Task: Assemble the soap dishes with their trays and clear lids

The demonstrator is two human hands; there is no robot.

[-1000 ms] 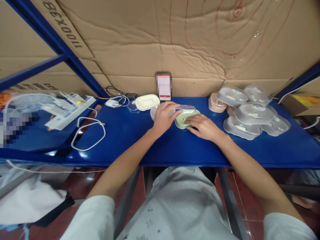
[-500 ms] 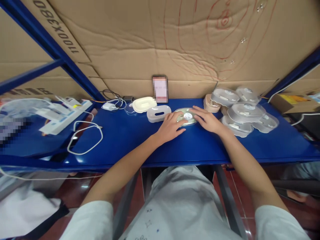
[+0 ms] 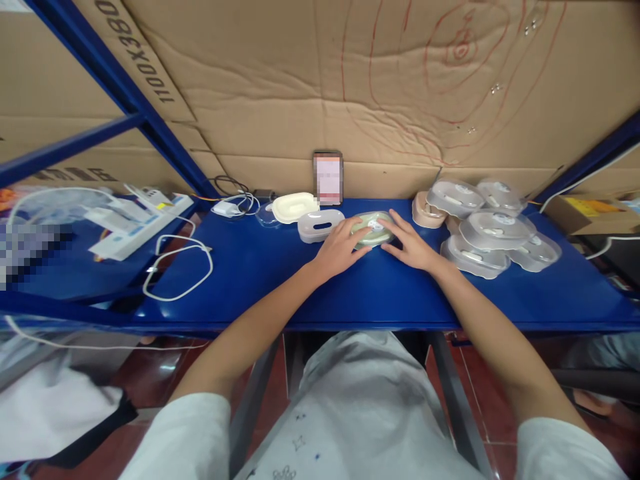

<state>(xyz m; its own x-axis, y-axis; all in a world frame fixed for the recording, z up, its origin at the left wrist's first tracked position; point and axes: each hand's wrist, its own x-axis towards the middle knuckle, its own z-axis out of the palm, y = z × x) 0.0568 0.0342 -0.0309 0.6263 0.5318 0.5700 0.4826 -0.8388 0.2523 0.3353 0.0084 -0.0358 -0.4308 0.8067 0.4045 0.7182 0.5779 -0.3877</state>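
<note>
A pale green oval box (image 3: 370,237) with a clear lid and a round white label lies on the blue table. From its left side my left hand (image 3: 340,250) grips it, fingers over the lid and thumb along the near edge. My right hand (image 3: 410,245) holds the opposite end, its fingertips on the lid beside the label and its thumb at the near rim. Just left of my left hand is a whitish oval tray (image 3: 320,225) with a slot in its bottom. Behind that tray lies a cream oval piece (image 3: 295,207), next to a clear lid (image 3: 266,215).
On the right, several clear-lidded oval boxes (image 3: 497,227) are piled beside a beige box (image 3: 427,212). A phone (image 3: 329,179) leans on the cardboard wall (image 3: 250,87). Left are a white charger (image 3: 227,209), a power strip (image 3: 145,227) and a looped white cable (image 3: 179,299).
My right hand has tucked its thumb down to the box's near edge, with its fingers still over the lid. My left hand stays on the box. The whole view has shifted slightly.
</note>
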